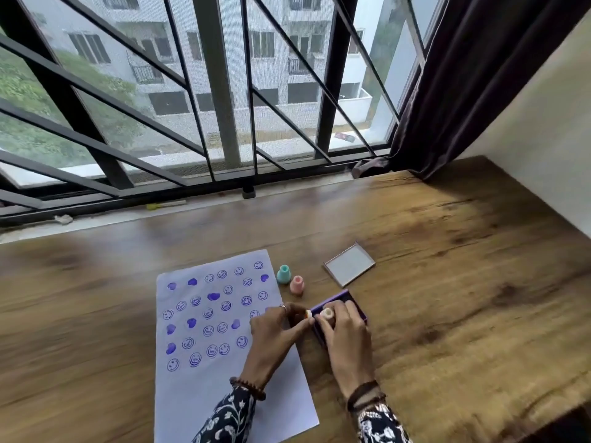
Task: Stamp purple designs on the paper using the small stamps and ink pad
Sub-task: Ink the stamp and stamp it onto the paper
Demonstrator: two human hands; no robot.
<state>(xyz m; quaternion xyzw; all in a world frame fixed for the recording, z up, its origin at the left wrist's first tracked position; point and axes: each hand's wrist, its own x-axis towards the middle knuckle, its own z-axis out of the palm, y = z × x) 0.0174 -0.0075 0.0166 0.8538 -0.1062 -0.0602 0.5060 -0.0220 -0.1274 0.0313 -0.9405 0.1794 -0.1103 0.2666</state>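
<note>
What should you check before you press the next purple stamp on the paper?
1. Stamp in hand: ok. The right hand holds a small cream stamp over the ink pad.
2. Ink pad open: ok. Its lid lies apart, further back on the table.
3. Stamp face inked: cannot tell, the fingers hide it.
4. Free space on the paper: ok. The lower part is blank, below the smileys and hearts.
5. Left hand: not ok. It rests over the paper's right edge and pinches something small and pale, covering some of the space.
6. Spare teal stamp and pink stamp: ok, upright beside the paper.
</note>
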